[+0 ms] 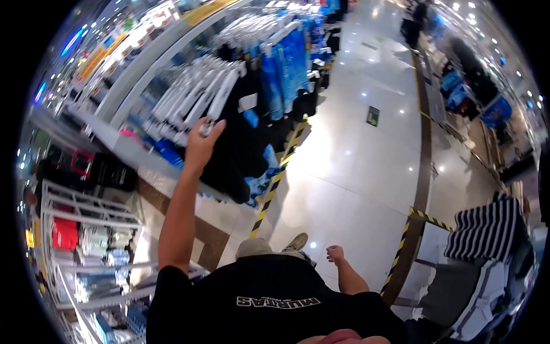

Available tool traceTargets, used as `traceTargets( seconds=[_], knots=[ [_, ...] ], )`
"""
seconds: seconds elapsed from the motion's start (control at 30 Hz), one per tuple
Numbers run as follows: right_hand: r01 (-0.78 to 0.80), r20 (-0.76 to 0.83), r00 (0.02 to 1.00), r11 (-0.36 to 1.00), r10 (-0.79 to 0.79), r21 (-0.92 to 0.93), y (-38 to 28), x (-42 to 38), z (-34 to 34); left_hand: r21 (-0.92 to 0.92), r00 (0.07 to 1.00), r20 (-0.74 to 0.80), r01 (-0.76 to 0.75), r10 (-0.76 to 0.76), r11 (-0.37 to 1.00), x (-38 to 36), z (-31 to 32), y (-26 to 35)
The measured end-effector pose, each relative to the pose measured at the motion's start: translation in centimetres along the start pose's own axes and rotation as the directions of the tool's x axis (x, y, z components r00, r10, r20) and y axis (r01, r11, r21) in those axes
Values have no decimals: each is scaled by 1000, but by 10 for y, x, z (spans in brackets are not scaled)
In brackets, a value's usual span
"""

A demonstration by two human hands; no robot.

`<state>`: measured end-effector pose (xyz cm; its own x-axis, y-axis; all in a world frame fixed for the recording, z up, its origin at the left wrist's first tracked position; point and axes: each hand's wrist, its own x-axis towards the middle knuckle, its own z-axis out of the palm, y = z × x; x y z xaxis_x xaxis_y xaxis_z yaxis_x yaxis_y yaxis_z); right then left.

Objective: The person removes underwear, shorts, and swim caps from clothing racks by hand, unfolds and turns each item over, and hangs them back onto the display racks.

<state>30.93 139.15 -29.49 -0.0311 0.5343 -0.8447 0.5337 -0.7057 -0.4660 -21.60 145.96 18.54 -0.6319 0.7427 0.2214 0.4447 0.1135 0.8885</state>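
My left hand (201,147) reaches out to a rack of clothes, its fingers closed at the near end of a white hanger (222,98) with the thumb apart. Black garments (232,152) hang under that hanger, and a white tag (247,102) shows on one. Several more white hangers (177,103) crowd beside it on the same rail. Low at my right side hangs my right hand (335,253), away from the rack. Its fingers are loosely bent and a little apart, with nothing visible in them.
Blue patterned shorts (285,71) hang farther along the rack. Yellow-and-black tape (279,178) edges its base beside the tiled aisle (344,189). A striped garment (484,229) lies at right, near grey and white clothes. White shelving (94,215) with folded clothes stands at left.
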Motion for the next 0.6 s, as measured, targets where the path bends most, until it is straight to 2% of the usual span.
traceTargets(
  seconds=[0.07,0.13,0.2,0.23,0.33,0.47,0.53,0.6],
  knots=[
    [21,39,999,999,-20,-45,2,7,-1,139,984,-67,-156,167,978,6,6,4],
    [19,56,998,999,-17,-34,-6,9,4,234,974,-104,-172,201,957,8,9,9],
    [27,51,998,1000,-27,-15,-21,2,10,154,940,-174,-269,295,951,11,16,-4],
    [42,39,998,999,-42,7,-29,1,14,124,958,-184,-201,221,972,8,18,6],
    [73,3,997,995,-74,72,-46,-1,21,-20,967,-194,-173,166,985,4,26,25],
    [96,-14,995,986,-95,133,-70,-9,22,-167,956,-170,-266,238,950,8,42,33],
    [138,-48,990,976,-132,166,-89,-22,15,-269,983,-54,-182,174,946,2,48,41],
    [211,-112,975,952,-191,220,-115,-35,10,-376,985,18,-153,172,914,-2,64,29]
  ],
)
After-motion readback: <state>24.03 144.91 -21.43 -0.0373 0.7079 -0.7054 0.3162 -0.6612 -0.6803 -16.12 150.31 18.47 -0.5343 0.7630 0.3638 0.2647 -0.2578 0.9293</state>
